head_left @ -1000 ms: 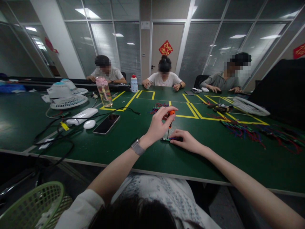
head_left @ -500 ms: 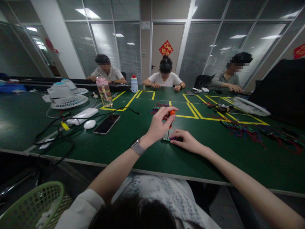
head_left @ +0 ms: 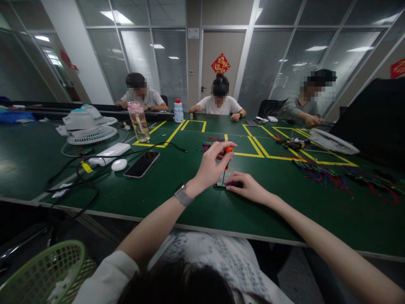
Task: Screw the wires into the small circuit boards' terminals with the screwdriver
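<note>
An orange-topped screwdriver (head_left: 228,150) stands nearly upright in my left hand (head_left: 212,162), its handle between thumb and fingers. Its thin shaft runs down to a small circuit board (head_left: 219,185) lying on the green table (head_left: 186,217). My right hand (head_left: 248,186) rests on the table with its fingertips closed on the board's right end, where some wires run beneath the fingers. Just beyond my left hand lies a bundle of red and blue wires (head_left: 209,142), partly hidden by it.
To the left lie a phone (head_left: 142,164), a white case (head_left: 119,165), a power bank (head_left: 110,154) and black cables. A pink-lidded bottle (head_left: 138,122) and white fans (head_left: 90,131) stand behind. Wired boards (head_left: 322,173) lie to the right. Several people sit across the table.
My hands, the screwdriver and the board keep practically the same positions. Across the table, the person at right has shifted an arm, and the middle person's hand has moved slightly.
</note>
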Motion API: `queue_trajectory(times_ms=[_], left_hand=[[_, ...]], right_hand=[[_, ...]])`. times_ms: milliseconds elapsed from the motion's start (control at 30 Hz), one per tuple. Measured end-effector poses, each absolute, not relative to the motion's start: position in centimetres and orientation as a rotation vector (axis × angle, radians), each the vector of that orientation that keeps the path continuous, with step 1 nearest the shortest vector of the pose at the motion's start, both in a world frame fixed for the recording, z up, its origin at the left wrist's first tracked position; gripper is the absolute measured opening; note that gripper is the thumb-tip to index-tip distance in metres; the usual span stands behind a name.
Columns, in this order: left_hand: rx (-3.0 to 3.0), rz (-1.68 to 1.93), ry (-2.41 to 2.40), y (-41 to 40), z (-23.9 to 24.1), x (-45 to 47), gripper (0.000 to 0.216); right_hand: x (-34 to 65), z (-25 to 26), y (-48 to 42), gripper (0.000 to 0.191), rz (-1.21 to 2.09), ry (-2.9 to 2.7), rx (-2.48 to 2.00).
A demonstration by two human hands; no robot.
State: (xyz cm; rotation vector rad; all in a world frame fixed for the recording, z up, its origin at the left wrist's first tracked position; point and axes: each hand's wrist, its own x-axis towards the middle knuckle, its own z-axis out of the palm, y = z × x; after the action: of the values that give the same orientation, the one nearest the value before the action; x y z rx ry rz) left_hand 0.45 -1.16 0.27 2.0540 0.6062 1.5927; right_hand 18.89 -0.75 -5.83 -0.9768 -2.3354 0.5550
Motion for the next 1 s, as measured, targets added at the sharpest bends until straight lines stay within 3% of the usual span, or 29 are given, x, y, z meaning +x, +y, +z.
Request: queue_trajectory(times_ms=[1000], left_hand=[[2.052, 1.604, 0.586, -1.12, 0.17, 0.53, 0.017]], right_hand=[[18.94, -5.97, -0.68, 0.018, 0.568, -2.325, -0.978]])
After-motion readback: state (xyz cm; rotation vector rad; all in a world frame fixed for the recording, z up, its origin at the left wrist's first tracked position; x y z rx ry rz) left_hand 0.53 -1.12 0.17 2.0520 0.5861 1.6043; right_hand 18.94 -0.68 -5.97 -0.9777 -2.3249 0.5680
